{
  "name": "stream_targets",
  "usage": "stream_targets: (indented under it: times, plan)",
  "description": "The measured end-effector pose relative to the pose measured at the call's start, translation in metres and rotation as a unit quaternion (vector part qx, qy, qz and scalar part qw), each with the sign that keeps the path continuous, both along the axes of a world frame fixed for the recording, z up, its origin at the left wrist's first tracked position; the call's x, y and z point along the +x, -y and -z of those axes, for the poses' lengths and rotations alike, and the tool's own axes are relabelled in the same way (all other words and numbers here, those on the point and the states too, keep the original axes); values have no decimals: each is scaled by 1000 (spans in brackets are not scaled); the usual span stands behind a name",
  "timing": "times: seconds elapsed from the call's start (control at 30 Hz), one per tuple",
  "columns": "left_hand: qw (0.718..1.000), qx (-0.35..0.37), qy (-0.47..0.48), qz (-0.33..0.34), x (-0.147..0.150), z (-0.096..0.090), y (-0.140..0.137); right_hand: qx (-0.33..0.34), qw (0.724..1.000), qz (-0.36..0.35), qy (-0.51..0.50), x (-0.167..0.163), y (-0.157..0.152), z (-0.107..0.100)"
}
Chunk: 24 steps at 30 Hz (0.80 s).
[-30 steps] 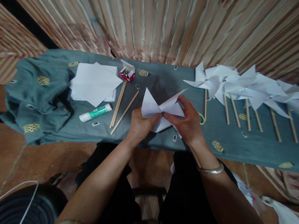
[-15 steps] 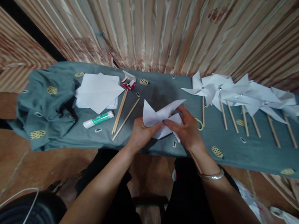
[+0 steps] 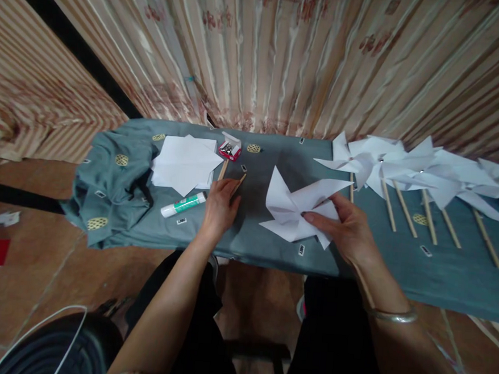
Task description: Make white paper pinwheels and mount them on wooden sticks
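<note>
And here's the right hand, gripping a white paper pinwheel by its right side, thumb pressed near the centre where the folded points meet, the other fingers tucked behind the paper. The pinwheel sits in front of the person, above the near part of the cloth-covered desk, vanes spread wide!

Over on the other side, the left hand is down among the wooden sticks, fingers curled over one slim stick, its tip poking out past the thumb side; whether the hand has closed on it, I cannot tell. Just beside that hand lies a white-and-green glue stick, set at a slant below a stack of white paper, the top sheet turned askew. Beyond the sticks, a little red box stands with its flap up, small shiny metal pieces inside (a crowded little box, that one).

Now look right: a whole row of pinwheels overlapping along the far side of the desk, sticks pointing back towards the person. A silvery bangle circles the right wrist, and behind it all hangs a pleated curtain.
</note>
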State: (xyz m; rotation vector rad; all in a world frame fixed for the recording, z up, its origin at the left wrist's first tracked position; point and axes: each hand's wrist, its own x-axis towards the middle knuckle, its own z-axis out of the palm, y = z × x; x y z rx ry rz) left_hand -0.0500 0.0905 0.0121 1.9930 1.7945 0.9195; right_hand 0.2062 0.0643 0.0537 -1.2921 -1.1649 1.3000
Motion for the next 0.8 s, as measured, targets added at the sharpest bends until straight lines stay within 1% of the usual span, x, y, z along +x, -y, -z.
stream_targets:
  times: [0.07, 0.17, 0.23, 0.3, 0.33, 0.4, 0.47, 0.53, 0.63, 0.8]
  plan:
    - [999, -6, -31, 3, 0, 3, -3, 8, 1000, -10, 8, 0, 2, -1]
    - [999, -16, -28, 2, 5, 4, -7, 16, 999, -27, 27, -1, 6, -5]
    - [1000, -27, 15, 0, 10, 4, -7, 25, 998, -40, 39, -4, 10, -8]
    - [992, -50, 117, 4, 18, 2, -5, 35, 996, -56, 52, -6, 14, -11]
    - [980, -66, 190, 8, 23, 0, -2, 39, 995, -63, 60, -7, 16, -13]
    - [934, -110, 338, 25, 31, -7, 4, 50, 994, -64, 79, -10, 22, -18]
    - [894, -162, 416, 33, 38, -16, 12, 64, 992, -49, 101, -12, 28, -23]
    - [866, -196, 460, 25, 43, -26, 18, 79, 987, -40, 137, -15, 33, -28]
    - [832, -223, 507, 12, 47, -38, 26, 112, 973, -30, 197, -18, 37, -34]
    - [790, -259, 556, -9, 49, -44, 32, 163, 954, -10, 250, -20, 40, -36]
